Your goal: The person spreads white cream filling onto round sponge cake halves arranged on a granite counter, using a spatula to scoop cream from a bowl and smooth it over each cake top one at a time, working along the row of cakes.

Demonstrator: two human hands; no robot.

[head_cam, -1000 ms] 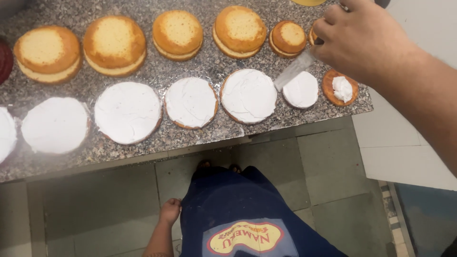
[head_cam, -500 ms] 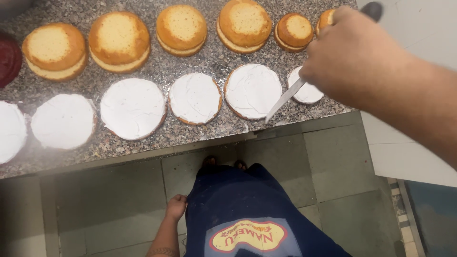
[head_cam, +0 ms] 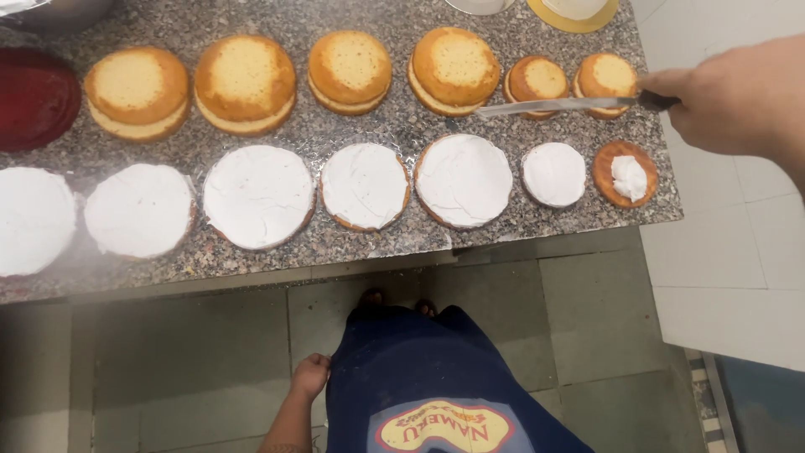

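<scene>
My right hand grips the dark handle of a long palette knife. Its blade lies level and points left over the two small sponge cakes in the back row. Just below the blade sits a small cake layer with a dab of white cream in its middle, beside a small fully creamed layer. My left hand hangs loose by my blue apron, below the counter, and holds nothing.
On the speckled granite counter, the back row holds several plain golden sponge cakes and the front row several cream-covered layers. A dark red cake sits far left. A yellow board is at the back edge.
My right hand has drawn back to the right and up from the front row. The knife blade now lies level over the small sponges. The view has shifted, showing the dabbed layer.
</scene>
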